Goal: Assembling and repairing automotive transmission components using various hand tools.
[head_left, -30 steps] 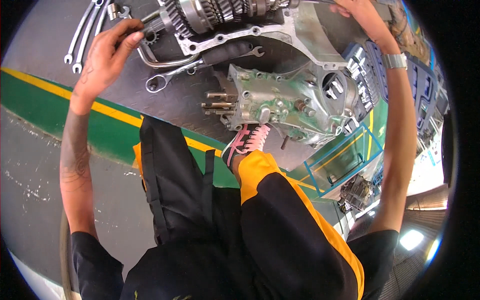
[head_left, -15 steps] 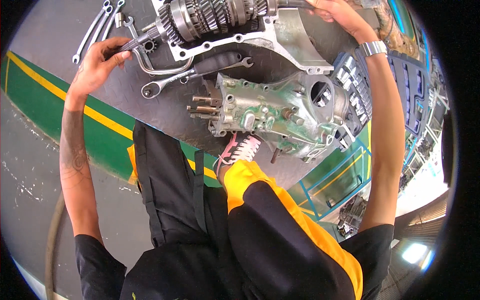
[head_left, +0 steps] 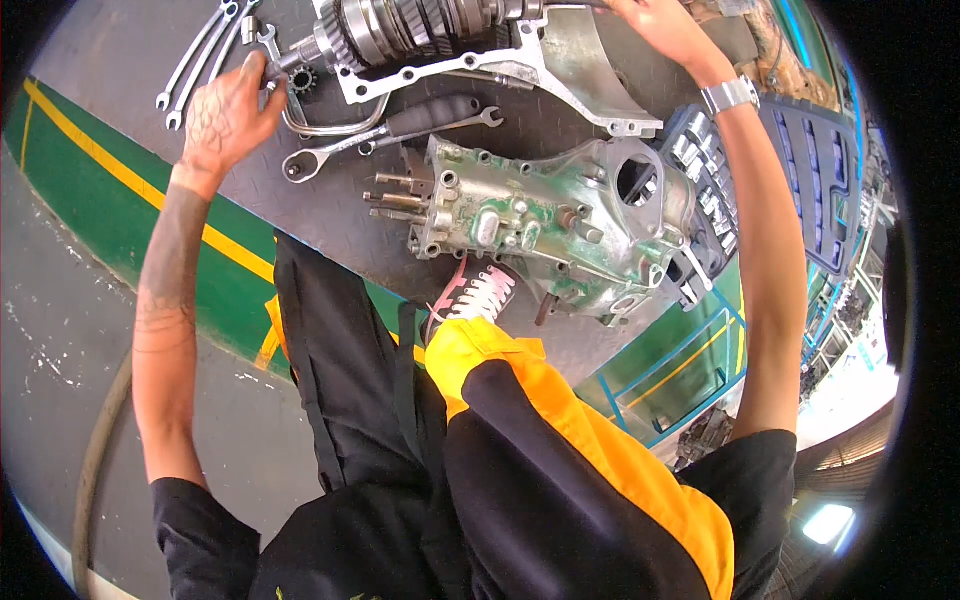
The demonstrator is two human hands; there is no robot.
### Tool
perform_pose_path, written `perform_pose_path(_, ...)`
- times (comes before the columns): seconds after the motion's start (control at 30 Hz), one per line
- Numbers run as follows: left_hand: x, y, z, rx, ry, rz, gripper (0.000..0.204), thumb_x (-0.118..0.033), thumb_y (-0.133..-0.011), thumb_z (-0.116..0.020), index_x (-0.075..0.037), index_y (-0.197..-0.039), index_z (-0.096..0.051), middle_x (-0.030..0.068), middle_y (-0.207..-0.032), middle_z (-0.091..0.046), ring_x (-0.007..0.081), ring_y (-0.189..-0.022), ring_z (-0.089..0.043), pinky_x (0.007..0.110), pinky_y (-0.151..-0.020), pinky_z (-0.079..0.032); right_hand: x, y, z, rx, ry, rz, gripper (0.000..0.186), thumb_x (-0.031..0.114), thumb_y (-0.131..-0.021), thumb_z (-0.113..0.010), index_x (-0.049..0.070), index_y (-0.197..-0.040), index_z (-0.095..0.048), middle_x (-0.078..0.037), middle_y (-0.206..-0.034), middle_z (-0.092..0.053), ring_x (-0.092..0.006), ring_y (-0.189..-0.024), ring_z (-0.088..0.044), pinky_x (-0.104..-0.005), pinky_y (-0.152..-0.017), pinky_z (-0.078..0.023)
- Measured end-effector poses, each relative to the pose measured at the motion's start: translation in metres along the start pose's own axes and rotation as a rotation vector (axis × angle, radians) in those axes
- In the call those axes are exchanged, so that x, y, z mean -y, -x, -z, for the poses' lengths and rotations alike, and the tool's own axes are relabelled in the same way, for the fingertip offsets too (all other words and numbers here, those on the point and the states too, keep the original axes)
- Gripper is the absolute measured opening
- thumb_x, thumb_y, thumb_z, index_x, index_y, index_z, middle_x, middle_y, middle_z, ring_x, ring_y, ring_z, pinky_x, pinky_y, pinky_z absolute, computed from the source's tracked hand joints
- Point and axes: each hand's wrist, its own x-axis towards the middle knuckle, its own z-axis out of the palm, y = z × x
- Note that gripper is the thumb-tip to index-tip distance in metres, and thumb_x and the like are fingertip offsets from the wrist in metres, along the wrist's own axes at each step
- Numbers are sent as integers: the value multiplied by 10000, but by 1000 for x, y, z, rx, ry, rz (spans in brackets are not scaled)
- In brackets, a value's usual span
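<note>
A gear shaft assembly lies in an open housing half at the top. My left hand is closed on the shaft's splined left end; my right hand grips its right end at the top edge. Below lies a green-stained metal gearbox case with rods projecting leftward. A black-handled ratchet, wrenches, a bent steel tool and a small gear sit around my left hand.
The steel plate surface has an open socket case on the right. My foot in a laced shoe is below the gearbox case. A blue metal frame stands lower right, and a hose lies on the floor at left.
My left hand has turned more back-up at the shaft's end, moving slightly right and up since half a second ago. My right hand has shifted slightly left and up. The whole view has shifted.
</note>
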Motion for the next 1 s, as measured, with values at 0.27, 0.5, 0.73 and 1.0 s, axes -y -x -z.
perform_pose_path(0.27,6,-16,1,154,129,22,275,-239,-880,-690,21,-946,-632,221,-785,-650,418,-735,-620,464,-673,-478,16,-17,5,134,-211,-240,348,310,-1019,-592,39,-818,-678,21,-674,-572,-57,-640,-501,-254,-585,-416)
perform_pose_path(0.5,-23,6,-30,-312,-172,52,337,-86,-801,-683,-64,-1115,-561,130,-962,-638,323,-895,-659,438,-737,-534,12,6,-15,-144,-66,42,291,226,-992,-603,-8,-842,-692,-15,-684,-609,-77,-670,-536,-272,-647,-453)
perform_pose_path(0.73,1,-39,10,441,175,82,352,-204,-809,-745,32,-1062,-680,230,-921,-671,389,-901,-627,434,-819,-483,6,-25,-1,174,-35,-262,524,417,-1046,-483,18,-776,-690,-9,-595,-560,-118,-570,-505,-298,-594,-428)
perform_pose_path(1.0,-50,-41,64,-187,672,-96,476,-34,-899,-602,-81,-1372,-570,121,-1349,-620,221,-1274,-566,353,-1072,-411,9,14,-18,-149,-229,34,188,143,-918,-708,-20,-1013,-708,-6,-810,-673,-66,-768,-577,-257,-718,-488)
